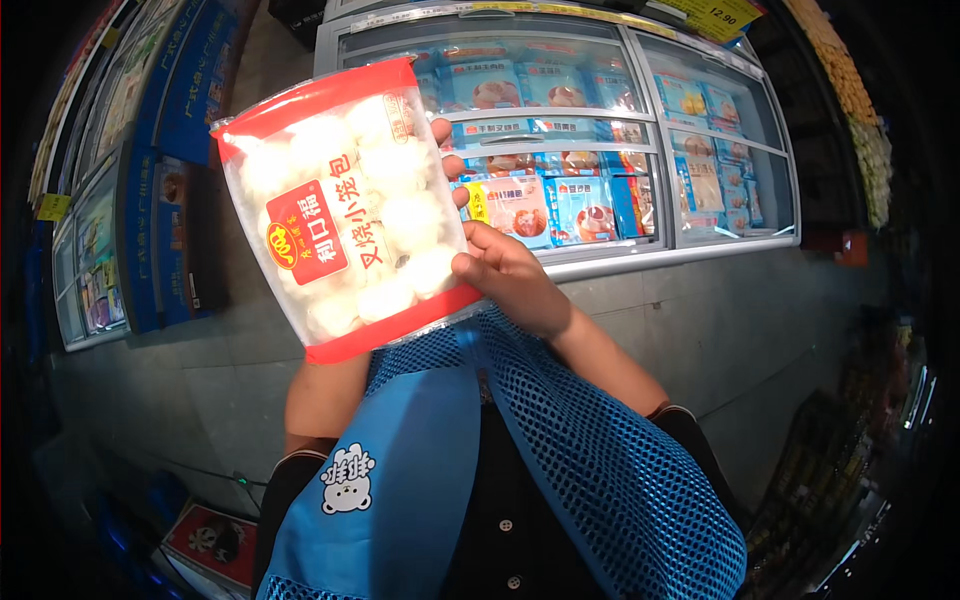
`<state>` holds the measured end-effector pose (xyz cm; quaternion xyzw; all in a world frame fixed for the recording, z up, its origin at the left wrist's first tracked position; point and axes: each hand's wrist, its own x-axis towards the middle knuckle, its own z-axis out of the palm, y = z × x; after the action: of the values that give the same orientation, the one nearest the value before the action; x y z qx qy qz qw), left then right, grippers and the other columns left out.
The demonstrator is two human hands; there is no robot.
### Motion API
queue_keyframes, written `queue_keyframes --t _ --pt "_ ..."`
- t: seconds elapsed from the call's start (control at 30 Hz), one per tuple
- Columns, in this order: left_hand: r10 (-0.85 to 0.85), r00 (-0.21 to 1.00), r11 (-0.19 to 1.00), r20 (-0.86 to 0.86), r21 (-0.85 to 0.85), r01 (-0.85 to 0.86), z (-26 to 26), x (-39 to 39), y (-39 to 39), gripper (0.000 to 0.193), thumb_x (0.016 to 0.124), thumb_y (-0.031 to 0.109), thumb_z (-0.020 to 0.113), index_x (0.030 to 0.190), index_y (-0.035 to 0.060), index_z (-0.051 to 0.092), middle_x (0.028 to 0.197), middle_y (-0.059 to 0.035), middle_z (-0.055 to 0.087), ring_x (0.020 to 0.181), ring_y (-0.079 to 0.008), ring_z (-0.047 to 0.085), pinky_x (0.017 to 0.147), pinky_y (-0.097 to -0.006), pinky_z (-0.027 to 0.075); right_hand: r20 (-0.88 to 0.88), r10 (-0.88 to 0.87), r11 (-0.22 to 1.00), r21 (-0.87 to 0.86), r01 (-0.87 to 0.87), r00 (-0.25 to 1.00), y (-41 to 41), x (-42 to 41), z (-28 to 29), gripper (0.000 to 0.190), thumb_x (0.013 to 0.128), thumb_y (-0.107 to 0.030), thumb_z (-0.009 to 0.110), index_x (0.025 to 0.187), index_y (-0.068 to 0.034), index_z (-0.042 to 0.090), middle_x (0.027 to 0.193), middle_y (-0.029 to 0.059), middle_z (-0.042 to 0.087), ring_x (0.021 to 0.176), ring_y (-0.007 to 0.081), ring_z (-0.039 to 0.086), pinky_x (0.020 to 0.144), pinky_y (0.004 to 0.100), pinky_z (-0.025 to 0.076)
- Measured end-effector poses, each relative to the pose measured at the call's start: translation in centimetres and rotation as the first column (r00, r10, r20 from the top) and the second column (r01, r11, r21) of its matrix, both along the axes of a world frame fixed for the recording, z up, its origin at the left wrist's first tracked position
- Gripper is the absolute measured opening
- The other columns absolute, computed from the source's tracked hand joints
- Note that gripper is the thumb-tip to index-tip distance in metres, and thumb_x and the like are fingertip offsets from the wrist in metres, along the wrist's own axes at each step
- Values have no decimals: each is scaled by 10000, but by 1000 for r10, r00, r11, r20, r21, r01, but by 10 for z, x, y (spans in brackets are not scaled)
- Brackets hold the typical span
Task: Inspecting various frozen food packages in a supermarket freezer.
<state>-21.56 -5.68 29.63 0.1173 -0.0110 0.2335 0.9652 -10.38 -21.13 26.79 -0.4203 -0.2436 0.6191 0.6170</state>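
A clear plastic bag of small white buns with red bands along its top and bottom is held up, tilted, before my chest. My right hand grips its right edge, the thumb on the front and the fingers round behind. The left forearm rises to the bag's lower edge, but the left hand itself is hidden behind the bag. Beyond the bag stands a glass-topped freezer cabinet holding blue bags of frozen buns and a pink one.
The freezer's sliding glass panels look closed. On the left is another glass freezer beside blue printed panels. A yellow price sign hangs at the top right. A red box and a cable lie on the floor at lower left.
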Motion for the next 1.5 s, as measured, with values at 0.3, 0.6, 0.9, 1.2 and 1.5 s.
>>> queue_keyframes --t 0.3,0.6,0.9,1.2,1.5 --pt "-198 979 980 39 28 197 -20 5 11 970 930 598 590 1586 40 143 1624 -210 224 1421 -415 384 1089 -514 471 -54 32 993 116 -26 998 -3 4 -6 563 935 -124 714 1389 52 433 1256 137 640 1143 156 621 995 299 497" --pt "-54 998 997 41 -45 56 -7 11 -2 930 949 623 532 1580 39 179 1611 -223 253 1412 -434 391 1098 -530 459 -87 29 995 100 -21 996 -5 6 -3 567 973 -172 675 1415 58 406 1324 141 602 1204 167 588 1035 316 468" --pt "-17 998 999 -54 51 20 -32 21 -2 866 997 648 359 1574 23 200 1581 -257 300 1413 -405 400 1175 -489 368 -58 53 997 61 -49 997 4 8 -8 682 1005 -381 608 1461 62 361 1397 158 551 1291 194 531 1087 334 421" --pt "-114 989 992 -90 -70 108 -50 26 10 832 1021 633 274 1583 28 172 1598 -265 267 1434 -412 371 1169 -502 368 -95 78 996 51 -73 992 12 14 -12 784 984 -439 619 1507 56 308 1451 165 500 1334 222 496 1098 367 414" --pt "53 995 956 90 284 -77 -57 37 -4 783 1033 577 362 1572 31 209 1572 -242 331 1398 -372 441 1137 -438 427 -51 33 999 -21 -34 998 20 18 -14 674 992 -411 598 1440 54 406 1330 163 591 1220 207 583 1023 352 479"
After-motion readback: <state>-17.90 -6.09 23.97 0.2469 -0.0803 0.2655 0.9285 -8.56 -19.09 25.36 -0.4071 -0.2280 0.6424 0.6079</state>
